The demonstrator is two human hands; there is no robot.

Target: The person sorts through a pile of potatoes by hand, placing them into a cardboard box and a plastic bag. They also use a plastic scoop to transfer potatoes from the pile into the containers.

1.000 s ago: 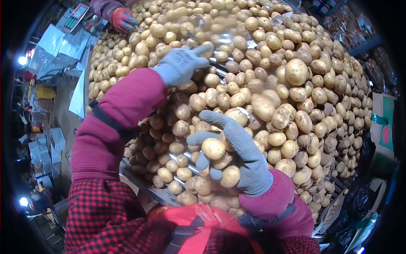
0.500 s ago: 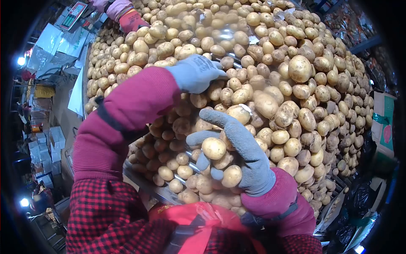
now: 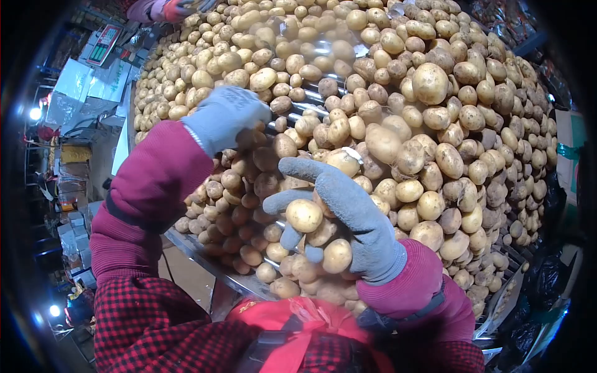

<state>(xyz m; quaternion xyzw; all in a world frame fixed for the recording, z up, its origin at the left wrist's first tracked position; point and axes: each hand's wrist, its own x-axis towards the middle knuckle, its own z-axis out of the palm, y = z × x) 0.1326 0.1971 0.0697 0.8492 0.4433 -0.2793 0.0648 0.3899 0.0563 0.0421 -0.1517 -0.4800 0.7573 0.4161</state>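
My right hand (image 3: 354, 214), in a grey-blue work glove, cups several potatoes; a pale round potato (image 3: 304, 216) lies between thumb and fingers, and another potato (image 3: 336, 256) rests near the palm. In the same kind of glove, my left hand (image 3: 229, 118) is over the left part of the heap. Its fingers curl down round a brownish potato (image 3: 250, 135), partly hidden and in shadow. Between the hands lies a potato with a white patch (image 3: 344, 161). Metal rollers (image 3: 308, 102) show through a gap in the heap.
A large potato heap (image 3: 460, 118) spreads over the roller table, whose metal edge (image 3: 214, 267) runs near my body. Another person's gloved hand (image 3: 177, 9) is at the top left. Beyond the left side stand a scale (image 3: 104, 45) and white boxes (image 3: 73, 81). Black plastic bags (image 3: 538, 280) lie at right.
My left hand has drawn back to the left and toward me, its fingers now curled, baring more rollers. My right hand keeps its potatoes. The other person's hand has moved away toward the top edge.
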